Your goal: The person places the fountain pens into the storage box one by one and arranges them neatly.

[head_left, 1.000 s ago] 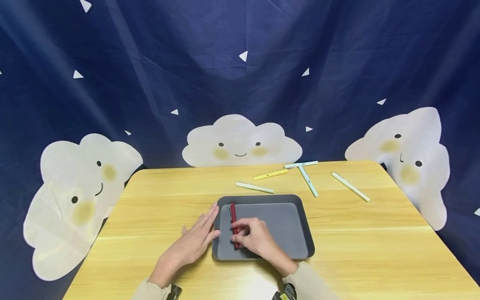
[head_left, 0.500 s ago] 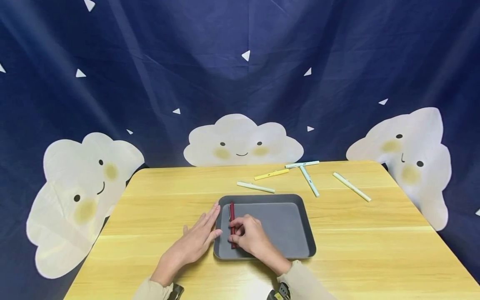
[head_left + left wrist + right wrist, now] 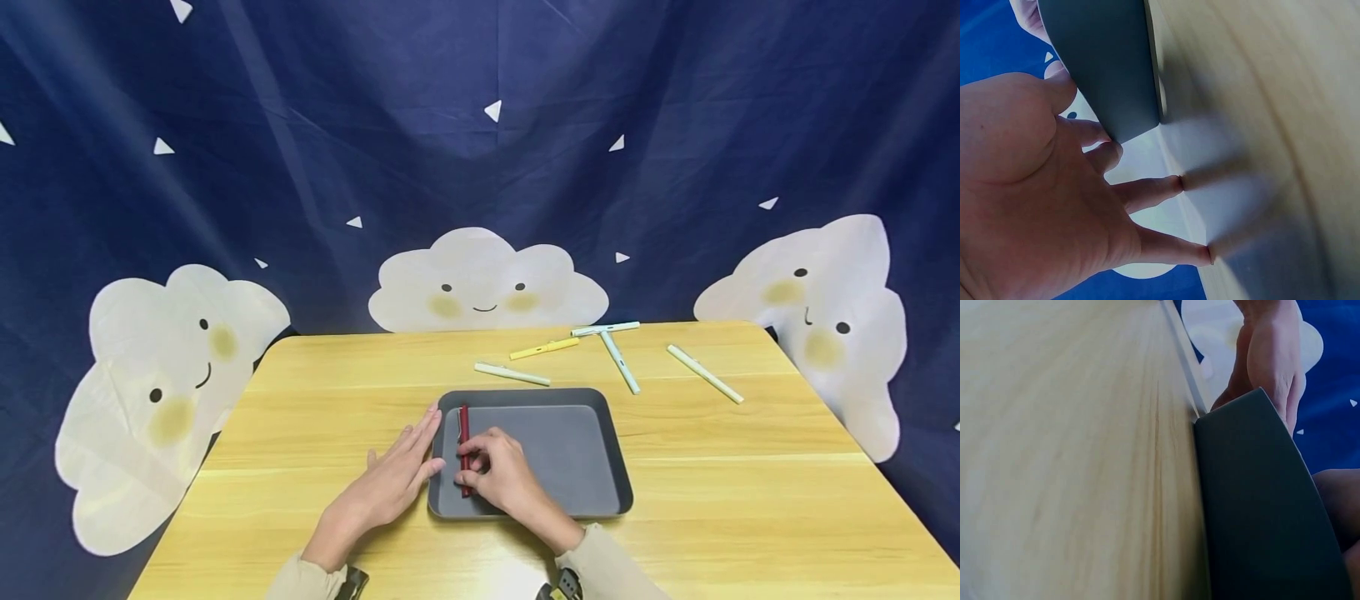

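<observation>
A dark red pen (image 3: pixel 464 425) with a metal clip lies lengthwise along the left side of a dark grey rectangular tray (image 3: pixel 555 454). My right hand (image 3: pixel 498 471) reaches into the tray and pinches the pen's lower half between thumb and fingers. At the tray's left wall my left hand (image 3: pixel 390 479) rests with its fingers stretched out, touching the rim. In the left wrist view the thumb and some fingers of that hand (image 3: pixel 1054 187) meet the tray's side (image 3: pixel 1107 69), while two other fingertips reach down to the table. The right wrist view has the tray wall hiding the pen.
Beyond the tray lie a pale green pen (image 3: pixel 512 374), a yellow pen (image 3: pixel 543 348) and two light blue pens, one crosswise (image 3: pixel 604 329) and one slanted (image 3: pixel 620 363). Another pale green pen (image 3: pixel 705 374) is farther right. The wooden table (image 3: pixel 750 500) ends at a dark blue cloud-patterned curtain.
My right hand has shifted slightly left with the red pen, which now stands straighter along the tray's left side. My left hand stays at the rim.
</observation>
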A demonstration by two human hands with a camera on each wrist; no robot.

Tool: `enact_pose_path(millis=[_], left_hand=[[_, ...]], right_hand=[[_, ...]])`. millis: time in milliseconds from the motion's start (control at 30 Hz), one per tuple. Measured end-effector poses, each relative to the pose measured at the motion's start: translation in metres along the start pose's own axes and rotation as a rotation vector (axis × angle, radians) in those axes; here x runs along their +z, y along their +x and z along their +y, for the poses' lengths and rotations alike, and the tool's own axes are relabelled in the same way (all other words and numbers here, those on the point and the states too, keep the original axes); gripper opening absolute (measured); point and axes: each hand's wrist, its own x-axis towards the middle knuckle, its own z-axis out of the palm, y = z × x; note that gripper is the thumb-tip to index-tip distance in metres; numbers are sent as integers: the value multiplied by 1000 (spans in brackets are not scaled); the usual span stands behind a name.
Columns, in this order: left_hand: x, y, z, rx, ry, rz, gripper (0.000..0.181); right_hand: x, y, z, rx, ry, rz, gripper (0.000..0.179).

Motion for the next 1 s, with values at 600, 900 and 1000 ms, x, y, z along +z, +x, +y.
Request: enact_pose_path(millis=[600,900,1000], left_hand=[[-1,-1,0,-5,-1,3,67],[1,-1,0,-6,-4,7,67],[1,-1,0,-8,-5,8,67]], right_hand=[[-15,-6,2,-5,31,27,31],[-48,-14,3,-57,21,61,31],[-61,-15,4,-91,41,71,30]])
